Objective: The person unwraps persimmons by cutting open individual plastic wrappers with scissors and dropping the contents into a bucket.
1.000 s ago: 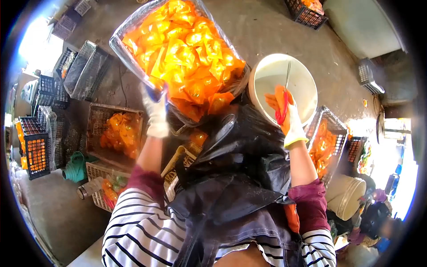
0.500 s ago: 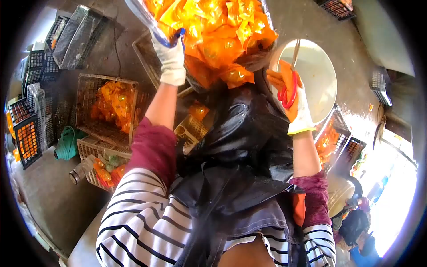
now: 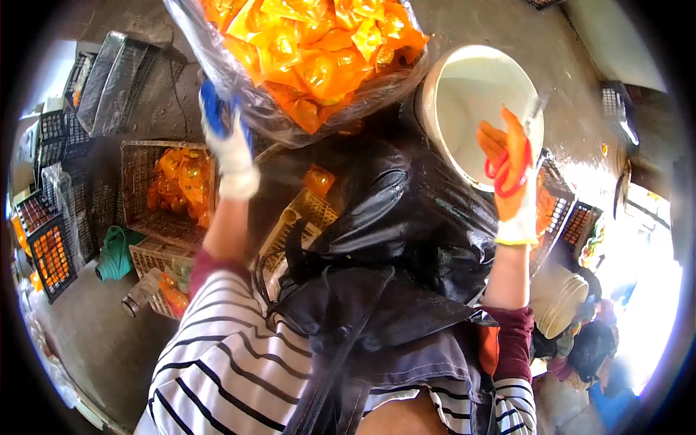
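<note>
The left hand (image 3: 230, 141), in a white glove with blue fingers, is part open and blurred, with no object visible in its grasp. It is right beside the clear-lined crate (image 3: 204, 56); whether it touches the lining I cannot tell. The orange packets (image 3: 319, 61) heaped in that crate lie above and to the right of this hand.

The right hand (image 3: 512, 163), in an orange and white glove, has hold of red-handled scissors (image 3: 502, 176), the handles against the palm and the blurred blades pointing up past the fingers. Its fingers are loosely bent and partly spread rather than clenched. It hovers over the near right side of the white bucket (image 3: 467, 94).

Between the hands, lower down, a single orange packet (image 3: 319, 179) lies by a yellow basket (image 3: 312, 210). Any print on the packets is too blurred to read.
</note>
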Demonstrator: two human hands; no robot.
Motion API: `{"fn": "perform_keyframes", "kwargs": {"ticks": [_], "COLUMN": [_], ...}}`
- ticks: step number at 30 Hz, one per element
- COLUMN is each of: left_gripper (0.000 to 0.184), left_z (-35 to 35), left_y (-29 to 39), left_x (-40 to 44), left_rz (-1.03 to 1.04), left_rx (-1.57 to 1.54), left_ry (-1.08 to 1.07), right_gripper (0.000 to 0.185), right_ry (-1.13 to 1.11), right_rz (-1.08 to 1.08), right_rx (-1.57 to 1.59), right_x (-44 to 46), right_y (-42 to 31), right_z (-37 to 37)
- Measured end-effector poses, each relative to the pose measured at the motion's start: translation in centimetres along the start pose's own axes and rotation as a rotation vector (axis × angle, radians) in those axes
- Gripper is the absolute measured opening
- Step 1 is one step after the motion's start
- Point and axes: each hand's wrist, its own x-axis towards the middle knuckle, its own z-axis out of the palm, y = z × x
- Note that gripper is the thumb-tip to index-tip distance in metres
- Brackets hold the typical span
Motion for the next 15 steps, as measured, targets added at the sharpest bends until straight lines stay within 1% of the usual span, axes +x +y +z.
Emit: {"fn": "perform_keyframes", "kwargs": {"ticks": [1, 2, 3, 4, 5, 6, 7, 8, 9, 10, 11, 12, 13, 15], "left_gripper": [0.058, 0.054, 0.052, 0.049, 0.050, 0.051, 0.051, 0.045, 0.044, 0.046, 0.054, 0.056, 0.059, 0.070], "left_z": [-2.8, -3.4, -5.3, -4.7, -5.6, -5.3, -4.8, -3.3, -2.0, 0.2, -0.2, 1.6, 1.4, 1.0], "left_y": [-2.8, -1.7, -2.6, 1.3, -0.9, -1.6, -4.8, -6.1, -8.3, -7.9, -14.0, -13.7, -18.5, -24.9], "left_x": [-1.8, -4.5, -7.4, -10.1, -11.9, -12.7, -13.7, -13.6, -13.8, -13.1, -13.3, -12.2, -12.1, -13.7], "left_rz": [0.087, 0.235, 0.143, -0.138, -0.307, -0.095, -0.089, -0.290, -0.275, -0.267, -0.291, 0.178, -0.102, -0.287], "left_rx": [0.170, 0.167, 0.262, 0.394, 0.301, 0.520, 0.539, 0.615, 0.734, 0.912, 1.047, 1.389, 1.381, 1.410], "left_ry": [0.053, 0.009, -0.030, -0.172, -0.332, -0.598, -0.790, -1.060, -1.191, -1.274, -1.388, -1.821, -1.786, -1.727], "right_gripper": [0.044, 0.044, 0.044, 0.043, 0.043, 0.043, 0.045, 0.046, 0.047, 0.048, 0.052, 0.052, 0.052, 0.050], "right_ry": [0.062, 0.121, 0.158, 0.152, 0.185, 0.215, 0.266, 0.244, 0.225, 0.210, 0.224, 0.281, 0.340, 0.441], "right_rz": [-0.018, -0.033, -0.019, -0.059, -0.078, -0.101, -0.025, -0.050, -0.070, -0.085, -0.088, -0.035, 0.018, 0.074], "right_rx": [-0.050, -0.103, -0.089, -0.029, -0.079, -0.127, -0.079, -0.044, -0.010, 0.026, 0.082, -0.003, -0.089, -0.242], "right_x": [-0.6, -0.9, -1.2, -1.4, -1.3, -1.1, -1.1, -1.2, -1.4, -1.5, -1.5, -1.4, -1.3, -0.6], "right_y": [-0.4, -0.6, -0.7, -0.3, 0.4, 1.0, 1.4, 2.1, 2.9, 3.8, 4.6, 4.6, 3.9, 3.8], "right_z": [-0.5, -1.2, -2.1, -3.0, -3.7, -4.4, -4.9, -5.1, -5.3, -5.6, -5.6, -4.8, -3.5, -3.5]}}
